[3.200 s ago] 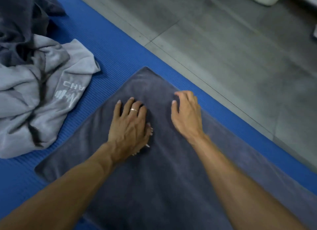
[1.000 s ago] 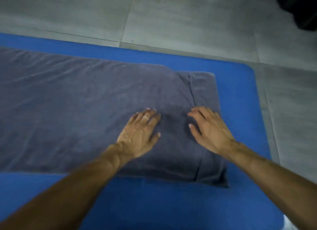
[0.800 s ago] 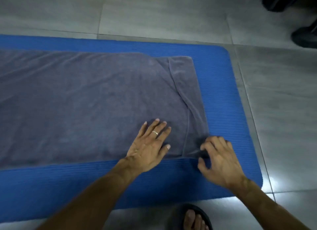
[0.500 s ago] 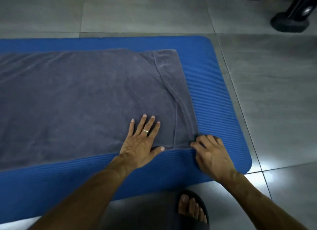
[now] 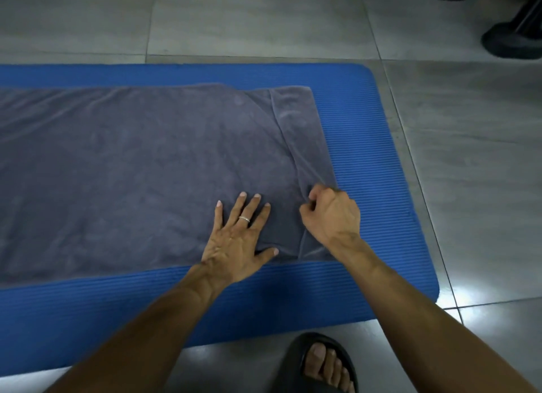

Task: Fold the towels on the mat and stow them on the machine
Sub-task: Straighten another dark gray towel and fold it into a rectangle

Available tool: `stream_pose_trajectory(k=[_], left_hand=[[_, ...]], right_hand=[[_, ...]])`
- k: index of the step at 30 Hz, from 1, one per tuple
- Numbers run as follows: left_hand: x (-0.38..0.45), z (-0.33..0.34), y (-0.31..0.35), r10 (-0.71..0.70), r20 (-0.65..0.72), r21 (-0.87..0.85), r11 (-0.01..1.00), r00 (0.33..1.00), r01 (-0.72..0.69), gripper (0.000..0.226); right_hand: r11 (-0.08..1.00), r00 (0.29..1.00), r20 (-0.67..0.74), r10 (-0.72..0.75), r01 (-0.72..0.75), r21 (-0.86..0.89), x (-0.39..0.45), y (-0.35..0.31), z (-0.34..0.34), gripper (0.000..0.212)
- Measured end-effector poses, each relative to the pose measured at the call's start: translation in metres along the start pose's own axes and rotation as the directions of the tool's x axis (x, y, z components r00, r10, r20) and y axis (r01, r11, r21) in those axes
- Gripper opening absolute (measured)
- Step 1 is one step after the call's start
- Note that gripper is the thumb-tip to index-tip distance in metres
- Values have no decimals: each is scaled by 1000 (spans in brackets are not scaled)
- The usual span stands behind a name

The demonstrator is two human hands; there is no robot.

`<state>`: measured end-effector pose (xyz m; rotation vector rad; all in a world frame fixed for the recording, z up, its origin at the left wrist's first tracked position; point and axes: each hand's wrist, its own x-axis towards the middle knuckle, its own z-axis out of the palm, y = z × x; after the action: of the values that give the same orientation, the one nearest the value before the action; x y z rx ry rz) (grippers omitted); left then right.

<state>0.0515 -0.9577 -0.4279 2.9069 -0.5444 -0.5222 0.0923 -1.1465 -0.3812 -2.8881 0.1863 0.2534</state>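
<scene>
One grey towel (image 5: 140, 169), spread flat on the blue mat (image 5: 366, 187), its right end doubled under in a narrow flap. Left hand (image 5: 237, 240): fingers straight and spread, pressing the cloth near its front edge, as half a second ago. Right hand (image 5: 331, 216): moved up from the front corner, fingers now curled and pinching the flap's edge. Reading: the end is being drawn straight before folding proper; no fold across is made yet. Machine not in view. One sandalled foot (image 5: 319, 366) on the tiles.
</scene>
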Motion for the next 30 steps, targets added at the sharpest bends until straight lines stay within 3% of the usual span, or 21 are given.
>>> stream_pose_trajectory(k=[3,5,8,12,16,19,21,26,30], left_hand=[[-1,-5,0,0,-49,-57,998,999,-3,88],[1,-13,6,-33,-157,-133,991,987,11,74],[16,-24,27,-148,-324,-185,979,934,90,48],[38,-30,61,-369,-89,-365,876,925,315,37],[52,-28,75,-493,-89,-443,798,865,409,25],[56,-30,82,-533,-106,-447,779,839,439,21],[58,-33,86,-547,-85,-476,756,833,448,18],[61,-38,85,-556,-7,-534,705,831,467,28],[58,-36,79,-506,-26,-503,752,862,426,24]], right_hand=[[972,974,111,-196,178,152,-4,4,0,17],[949,981,60,-183,161,272,21,10,-9,18],[949,980,-21,-196,195,246,85,10,-27,18],[963,964,25,-266,264,60,176,-6,-40,33],[957,957,35,-289,289,15,241,-28,-41,43],[966,957,132,-257,258,7,272,-34,-36,45],[976,964,157,-214,217,-2,283,-31,-35,29],[982,982,31,-186,186,-8,288,-23,-43,15],[980,984,-14,-176,177,86,285,-22,-40,20]])
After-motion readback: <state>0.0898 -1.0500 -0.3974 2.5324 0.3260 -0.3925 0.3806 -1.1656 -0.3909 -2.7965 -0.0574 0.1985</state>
